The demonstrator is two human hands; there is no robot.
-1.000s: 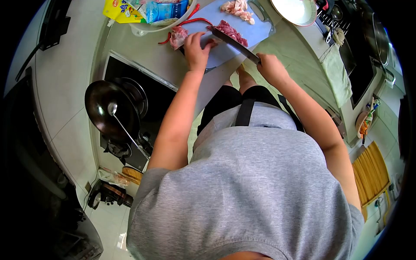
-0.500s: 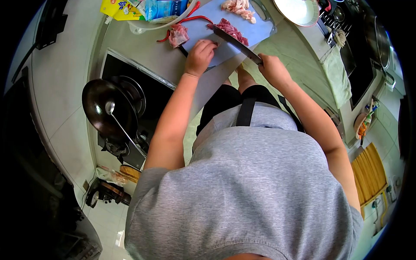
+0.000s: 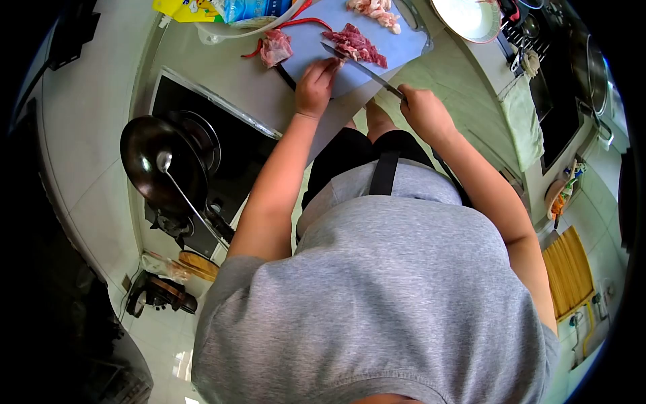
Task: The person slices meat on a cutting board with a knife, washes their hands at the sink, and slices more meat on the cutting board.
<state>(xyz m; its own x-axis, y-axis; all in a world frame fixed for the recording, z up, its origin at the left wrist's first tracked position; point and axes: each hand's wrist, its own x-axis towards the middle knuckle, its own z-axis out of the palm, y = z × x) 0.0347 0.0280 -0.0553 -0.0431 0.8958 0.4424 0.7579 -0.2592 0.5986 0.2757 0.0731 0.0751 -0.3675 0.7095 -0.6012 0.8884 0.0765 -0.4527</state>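
My right hand (image 3: 428,116) is wrapped around the handle of a kitchen knife (image 3: 367,71), whose blade lies low over the blue cutting board (image 3: 313,50). Beside the blade, my left hand (image 3: 315,87) has its fingers bent and pressed together on a small piece of meat (image 3: 342,61), mostly hidden by the fingertips. Just past the blade sits a pile of sliced red meat (image 3: 356,44). A larger chunk of meat (image 3: 276,48) rests at the board's left edge, near red chili peppers (image 3: 303,22). Pale fatty slices (image 3: 375,12) lie at the far end.
To the left, a wok (image 3: 151,151) with a metal ladle (image 3: 166,161) in it stands on the stove (image 3: 202,104). A plastic basket (image 3: 222,30) holding packets is at upper left. At upper right is a white bowl (image 3: 469,19) on another counter, with a cloth (image 3: 521,124) hanging down.
The knife's blade has turned from showing its broad side to a thinner edge-on view. My left hand has moved slightly right and up, closer to the blade.
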